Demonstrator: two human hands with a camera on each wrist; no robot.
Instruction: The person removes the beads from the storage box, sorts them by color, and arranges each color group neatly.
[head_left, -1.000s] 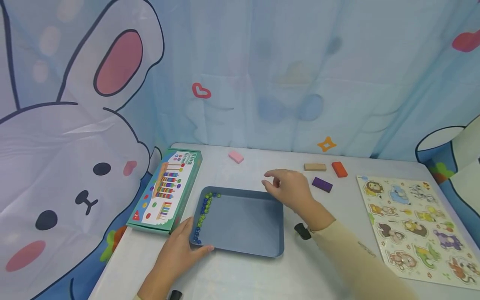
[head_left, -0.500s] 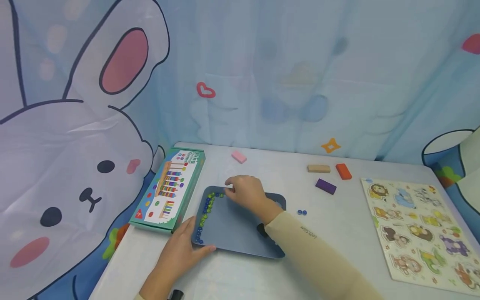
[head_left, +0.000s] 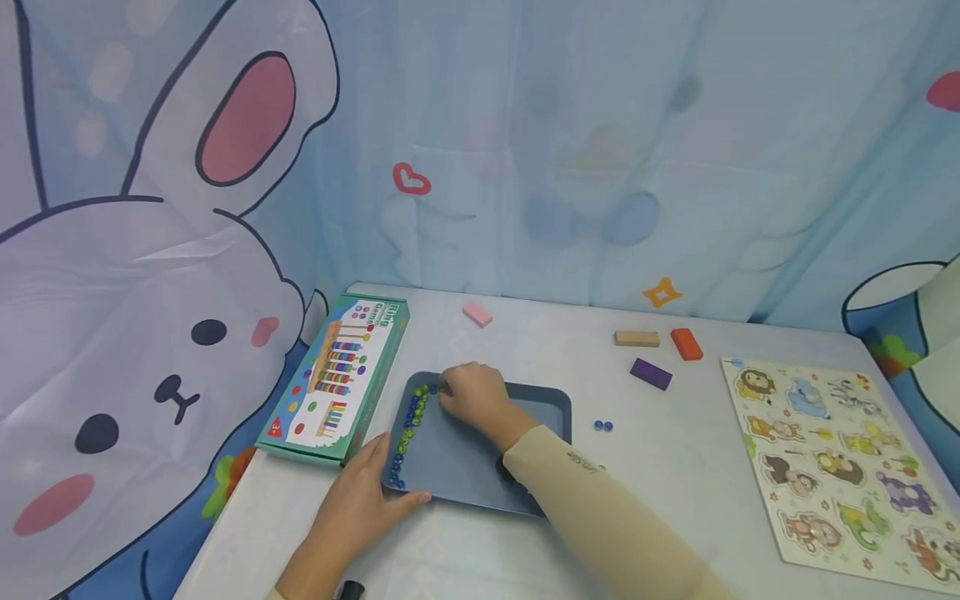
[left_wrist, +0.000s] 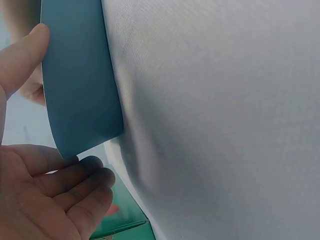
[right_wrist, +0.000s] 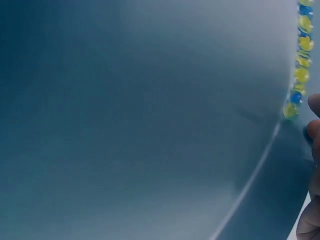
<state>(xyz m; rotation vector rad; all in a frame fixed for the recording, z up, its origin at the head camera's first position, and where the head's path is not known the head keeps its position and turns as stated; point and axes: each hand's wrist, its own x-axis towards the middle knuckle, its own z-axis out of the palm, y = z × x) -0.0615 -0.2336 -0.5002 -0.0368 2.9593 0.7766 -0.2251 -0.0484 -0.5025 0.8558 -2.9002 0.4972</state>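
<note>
A blue-grey tray (head_left: 480,467) lies on the white table. A row of green and blue beads (head_left: 408,421) runs along its left rim, also seen as yellow and blue beads (right_wrist: 301,60) in the right wrist view. My left hand (head_left: 371,496) grips the tray's near-left corner (left_wrist: 80,90), thumb on top and fingers (left_wrist: 70,180) curled beneath. My right hand (head_left: 457,392) reaches into the tray's far-left corner. Its curled fingertips (right_wrist: 314,127) touch the end of the bead row and seem to pinch a small dark blue bead.
A green toy box (head_left: 337,379) lies left of the tray. At the back are a pink block (head_left: 477,314), a tan block (head_left: 637,338), an orange block (head_left: 686,343) and a purple block (head_left: 650,373). Two blue beads (head_left: 603,426) lie on the table. An animal puzzle (head_left: 832,454) sits at the right.
My right hand moved left from beside the purple block into the tray's far-left corner, uncovering two blue beads on the table. The left hand stayed on the tray corner.
</note>
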